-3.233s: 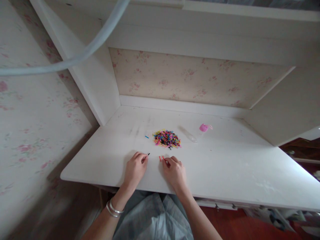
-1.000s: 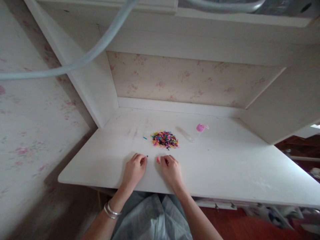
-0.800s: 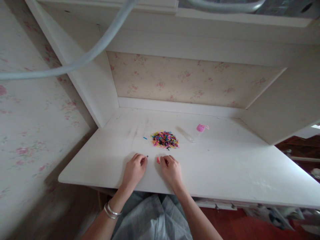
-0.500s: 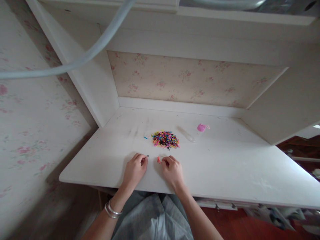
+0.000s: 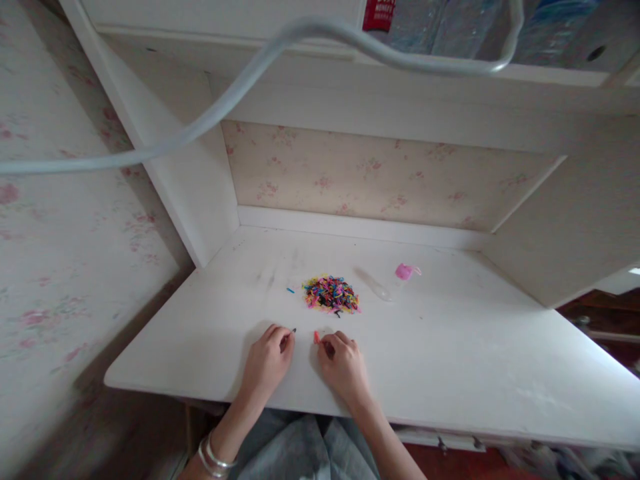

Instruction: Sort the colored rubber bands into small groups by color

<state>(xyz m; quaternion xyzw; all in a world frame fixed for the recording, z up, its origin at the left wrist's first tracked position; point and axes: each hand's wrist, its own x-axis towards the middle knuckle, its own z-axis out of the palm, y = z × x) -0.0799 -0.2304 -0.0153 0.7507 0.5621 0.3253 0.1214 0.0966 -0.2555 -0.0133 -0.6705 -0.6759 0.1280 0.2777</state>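
Observation:
On the white desk lies a heap of small multicoloured rubber bands [image 5: 332,294]. My left hand [image 5: 269,355] rests in front of the heap, thumb and forefinger pinched on a small dark rubber band [image 5: 294,330] whose tip pokes out. Facing it, my right hand [image 5: 344,365] is closed in a pinch at a little bunch of orange-red rubber bands [image 5: 317,337]. Whether the bunch is gripped or only touched is hard to make out, as the fingertips partly cover it. A single blue band [image 5: 291,290] lies left of the heap.
Right of the heap lies a clear plastic bottle or tube [image 5: 380,291], with a pink cap-like piece [image 5: 405,271] behind it. A pale cable [image 5: 220,107] crosses the upper view. Overhead, a shelf [image 5: 300,87] holds plastic bottles; side panels bound the white desk [image 5: 480,360].
The view has tilted up slightly, so everything on the desk sits lower and more of the shelf shows. My right hand has shifted slightly left, closer to the orange-red bunch.

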